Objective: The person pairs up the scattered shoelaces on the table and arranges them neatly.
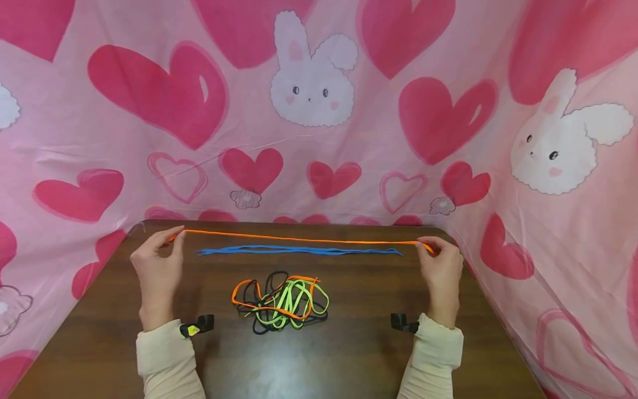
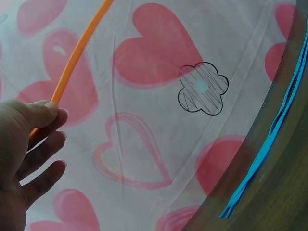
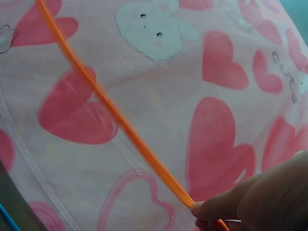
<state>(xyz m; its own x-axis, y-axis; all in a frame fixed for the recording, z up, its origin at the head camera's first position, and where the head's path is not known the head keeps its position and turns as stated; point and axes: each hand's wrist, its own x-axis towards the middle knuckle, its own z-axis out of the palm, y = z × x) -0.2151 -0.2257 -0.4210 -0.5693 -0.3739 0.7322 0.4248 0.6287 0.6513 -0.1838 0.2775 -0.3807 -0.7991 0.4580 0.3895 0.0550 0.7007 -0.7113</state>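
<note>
An orange shoelace (image 1: 299, 239) is stretched straight between both hands above the far part of the table. My left hand (image 1: 158, 269) pinches its left end between thumb and index finger; in the left wrist view the other fingers (image 2: 45, 187) are spread apart from it. Its right end is pinched by my right hand (image 1: 441, 271), with a short orange tail beyond the thumb. Just below the taut lace, a blue shoelace (image 1: 299, 250) lies in lengthwise strands on the table. Nearer to me sits a loose tangle of a green lace (image 1: 294, 302), a black lace (image 1: 261, 327) and another orange lace (image 1: 234, 296).
The brown wooden table (image 1: 299, 366) reaches back to a pink cloth (image 1: 319, 155) printed with hearts and rabbits, which hangs behind it and along the sides. Black straps with small mounts (image 1: 201, 324) are worn on both wrists.
</note>
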